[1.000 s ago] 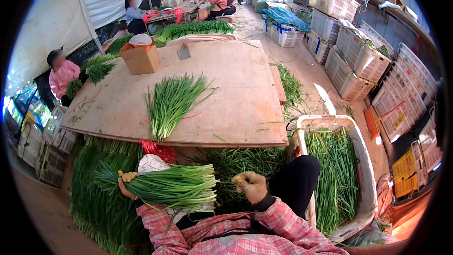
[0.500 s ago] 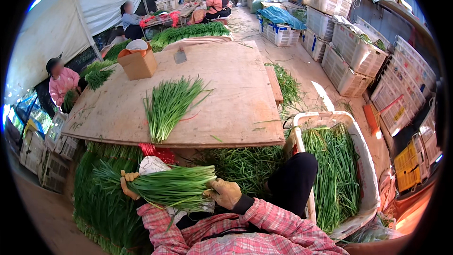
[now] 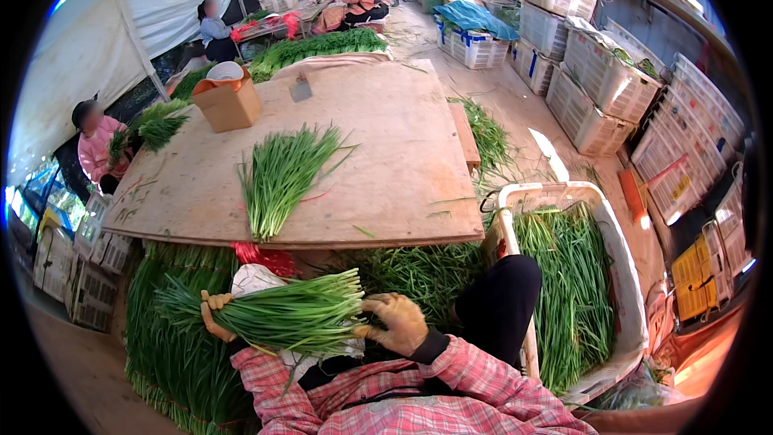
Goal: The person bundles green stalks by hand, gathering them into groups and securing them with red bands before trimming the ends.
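A thick bunch of garlic chives (image 3: 294,314) lies crosswise over my lap, pale cut ends toward the right. My left hand (image 3: 216,316), in a tan glove, is closed around its leafy part. Beside the cut ends is my gloved right hand (image 3: 400,325), thumb and fingers apart, fingertips at or close to the stems. Ahead, a loose heap of chives (image 3: 291,181) rests on the wooden board (image 3: 386,137). To my right stands a white plastic crate (image 3: 632,290) filled with chives (image 3: 564,298).
Tied bunches of chives (image 3: 181,338) are stacked at my left, and loose greens (image 3: 415,278) lie under the board's front edge. A cardboard box (image 3: 228,105) sits at the board's far left. Stacked crates (image 3: 596,84) line the right wall. Several people work farther off.
My right hand has shifted slightly right and its thumb and fingers have spread from the cut ends. My left hand keeps its hold. The whole view has tilted slightly.
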`<act>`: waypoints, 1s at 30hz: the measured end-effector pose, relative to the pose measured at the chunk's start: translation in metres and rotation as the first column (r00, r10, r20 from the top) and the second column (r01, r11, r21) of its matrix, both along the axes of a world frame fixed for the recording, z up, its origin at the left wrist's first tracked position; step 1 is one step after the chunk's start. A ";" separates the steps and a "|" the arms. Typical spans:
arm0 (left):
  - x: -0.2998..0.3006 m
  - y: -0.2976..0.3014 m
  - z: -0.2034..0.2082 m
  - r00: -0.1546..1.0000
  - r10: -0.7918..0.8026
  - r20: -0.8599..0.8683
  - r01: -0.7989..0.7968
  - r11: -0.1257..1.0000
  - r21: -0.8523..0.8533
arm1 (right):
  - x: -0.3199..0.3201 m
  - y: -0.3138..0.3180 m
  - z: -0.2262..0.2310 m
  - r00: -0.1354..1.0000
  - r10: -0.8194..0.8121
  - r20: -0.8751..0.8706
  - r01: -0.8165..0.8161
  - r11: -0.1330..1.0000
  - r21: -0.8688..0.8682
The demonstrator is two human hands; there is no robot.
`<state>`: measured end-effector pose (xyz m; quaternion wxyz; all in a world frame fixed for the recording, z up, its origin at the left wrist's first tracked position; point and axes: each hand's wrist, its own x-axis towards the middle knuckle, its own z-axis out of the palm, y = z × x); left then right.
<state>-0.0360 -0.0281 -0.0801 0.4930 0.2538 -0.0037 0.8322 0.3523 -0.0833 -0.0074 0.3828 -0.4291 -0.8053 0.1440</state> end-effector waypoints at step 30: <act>0.001 -0.006 0.003 0.996 0.067 0.053 -0.059 0.989 -0.135 | 0.069 -0.003 0.003 0.901 -0.182 0.394 0.276 0.941 -0.196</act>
